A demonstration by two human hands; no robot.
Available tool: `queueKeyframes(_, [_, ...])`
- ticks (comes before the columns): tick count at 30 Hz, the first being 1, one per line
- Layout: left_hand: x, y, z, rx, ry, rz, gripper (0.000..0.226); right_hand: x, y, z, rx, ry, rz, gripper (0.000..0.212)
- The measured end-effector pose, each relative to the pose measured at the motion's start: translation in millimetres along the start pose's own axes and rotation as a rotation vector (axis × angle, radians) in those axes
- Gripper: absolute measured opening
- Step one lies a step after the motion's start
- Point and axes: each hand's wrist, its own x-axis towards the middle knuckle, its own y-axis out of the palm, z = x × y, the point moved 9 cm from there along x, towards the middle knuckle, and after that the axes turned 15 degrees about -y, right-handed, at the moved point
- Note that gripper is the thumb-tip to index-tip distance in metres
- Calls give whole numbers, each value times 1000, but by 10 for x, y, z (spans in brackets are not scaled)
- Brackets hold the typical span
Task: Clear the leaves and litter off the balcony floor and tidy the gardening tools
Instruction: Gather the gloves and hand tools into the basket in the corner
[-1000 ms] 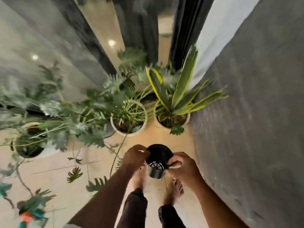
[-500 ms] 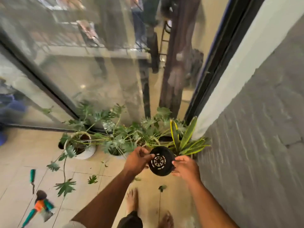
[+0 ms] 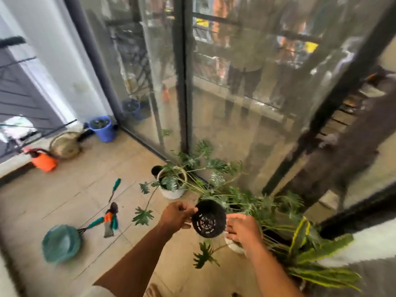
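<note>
I hold an empty black plastic nursery pot [image 3: 209, 220] in front of me at chest height, its slotted bottom visible inside. My left hand [image 3: 176, 214] pinches its left rim and my right hand [image 3: 243, 229] grips its right rim. On the tiled floor to the left lie gardening tools: a green-handled tool [image 3: 115, 188], a cluster of teal and orange hand tools [image 3: 109, 219], and a teal round sieve-like pan [image 3: 61, 243]. A loose green leaf [image 3: 143, 216] lies on the tiles near them.
White potted plants [image 3: 172, 183] line the glass door [image 3: 235, 93] ahead and right; a striped-leaf plant [image 3: 317, 260] stands at the right. An orange sprayer [image 3: 44, 161], a blue bucket [image 3: 102, 128] and a round basket [image 3: 64, 144] sit at the far left by the railing.
My view has swung left and up, bringing the tools, sprayer and bucket into sight. The black pot stays between both hands, carried slightly higher.
</note>
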Motion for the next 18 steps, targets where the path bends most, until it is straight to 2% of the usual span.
queueKeyframes(4, [217,-923,135,-134,-63,-53,24,172,966,252,-39,38,111,16])
queueKeyframes(9, [466,-2000,173,-205,-122,-86,11,401,2137,461,-67,73,207,18])
queueKeyframes(15, [767,-2958,144,-242,-149,-116,22,549,3106,923,-88,6,297,17])
queueKeyframes(18, [932,-3234,12,-283,-152,-146,17,688,3451,1071,-106,13,319,16])
